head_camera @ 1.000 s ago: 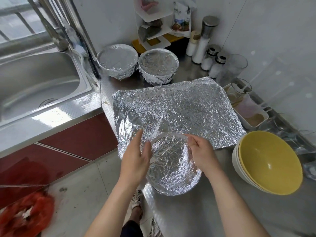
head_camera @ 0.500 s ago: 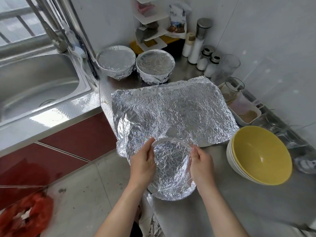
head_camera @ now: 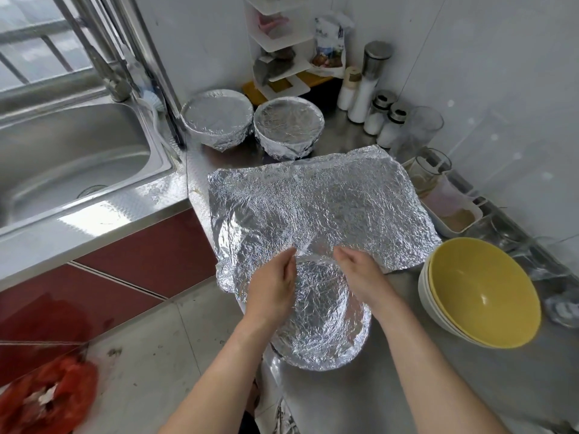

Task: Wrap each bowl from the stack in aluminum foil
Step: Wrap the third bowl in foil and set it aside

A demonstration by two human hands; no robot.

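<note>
A foil-covered bowl [head_camera: 322,317] sits at the counter's near edge. My left hand [head_camera: 272,286] presses the foil on its left rim, and my right hand [head_camera: 360,274] presses the foil on its far right rim, fingers fairly straight. A large crinkled foil sheet [head_camera: 319,205] lies flat just behind the bowl. To the right stands a stack of yellow-lined bowls [head_camera: 479,292]. Two wrapped bowls [head_camera: 217,120] [head_camera: 288,125] stand at the back.
A steel sink [head_camera: 72,155] with a tap lies to the left. Salt shakers [head_camera: 376,114], a glass jar [head_camera: 429,170], a white tub [head_camera: 454,217] and a white rack [head_camera: 282,48] line the back and right wall. The counter edge drops to the floor at the bowl's left.
Both hands have slid along the bowl's rim towards its far side, smoothing the foil down. My view has shifted slightly.
</note>
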